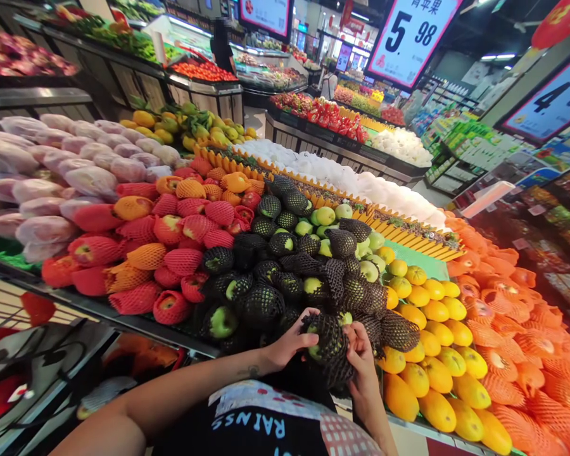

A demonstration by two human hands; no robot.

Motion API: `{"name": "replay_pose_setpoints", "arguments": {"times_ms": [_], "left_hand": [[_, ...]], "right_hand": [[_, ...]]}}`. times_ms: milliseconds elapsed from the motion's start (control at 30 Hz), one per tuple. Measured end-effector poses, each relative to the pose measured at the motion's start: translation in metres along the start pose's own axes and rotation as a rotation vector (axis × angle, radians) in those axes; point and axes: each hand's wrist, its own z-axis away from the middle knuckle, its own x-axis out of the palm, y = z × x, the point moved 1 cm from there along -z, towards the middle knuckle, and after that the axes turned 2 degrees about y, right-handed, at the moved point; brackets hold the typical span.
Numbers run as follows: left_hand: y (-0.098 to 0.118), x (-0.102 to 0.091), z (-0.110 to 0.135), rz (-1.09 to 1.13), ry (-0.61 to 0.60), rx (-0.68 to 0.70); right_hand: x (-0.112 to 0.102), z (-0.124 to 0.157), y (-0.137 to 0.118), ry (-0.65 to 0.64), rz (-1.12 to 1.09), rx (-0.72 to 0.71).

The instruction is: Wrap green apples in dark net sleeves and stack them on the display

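Here, left fingers [307, 341] and right fingers [358, 335] curl around black-netted green fruit [331, 340], a sign [413, 41] beyond reading 5.98.

Three large rectangular price screens [414, 39] and one rounded red hanging decoration [560, 24] showed in the upper frame. More than a dozen round green apples [223, 322] filled the centre; more than twenty yellow oval fruits [436, 373] lay lower right.
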Motion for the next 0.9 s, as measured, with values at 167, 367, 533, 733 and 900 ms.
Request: {"name": "replay_pose_setpoints", "arguments": {"times_ms": [167, 367, 533, 733, 900], "left_hand": [[0.004, -0.002, 0.002, -0.055, -0.069, 0.018], [0.002, -0.005, 0.000, -0.139, -0.192, 0.066], [0.001, -0.002, 0.005, -0.172, -0.248, 0.034], [0.008, 0.000, 0.012, -0.159, -0.229, 0.101], [0.010, -0.001, 0.009, -0.233, -0.126, 0.174]], "right_hand": [[-0.001, 0.002, 0.009, 0.062, -0.145, 0.156], [-0.007, 0.010, 0.006, 0.212, -0.134, 0.228], [0.000, 0.007, -0.008, 0.093, -0.015, 0.169], [0.015, 0.003, -0.004, 0.043, 0.055, 0.241], [0.009, 0.007, 0.002, -0.140, 0.092, 0.090]]}}
